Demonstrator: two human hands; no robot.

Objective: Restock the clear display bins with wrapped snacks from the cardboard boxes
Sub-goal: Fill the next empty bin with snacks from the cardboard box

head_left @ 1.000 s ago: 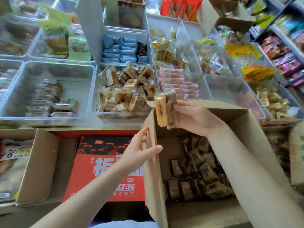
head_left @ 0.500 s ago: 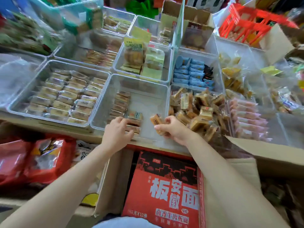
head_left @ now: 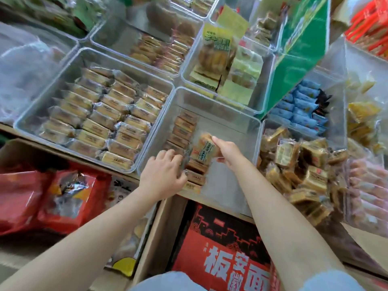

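A clear display bin (head_left: 235,120) in the middle holds one row of wrapped cake bars (head_left: 184,127) along its left side; the rest of its floor is bare. My right hand (head_left: 227,151) grips a wrapped snack (head_left: 204,149) low inside this bin, beside the row. At the near end of the row my left hand (head_left: 164,175) rests with curled fingers on the wrapped bars. Whether it pinches one I cannot tell.
A full bin of wrapped bars (head_left: 100,116) lies to the left, a heaped bin of brown snacks (head_left: 300,164) to the right. Blue packets (head_left: 302,110) and a green divider (head_left: 298,59) stand behind. A red printed carton (head_left: 226,253) and red bags (head_left: 52,198) sit below the shelf edge.
My right hand carried the wrapped snack from above the cardboard box leftward into the middle bin. My left hand left the box flap and reached the row of bars. The view swung left.
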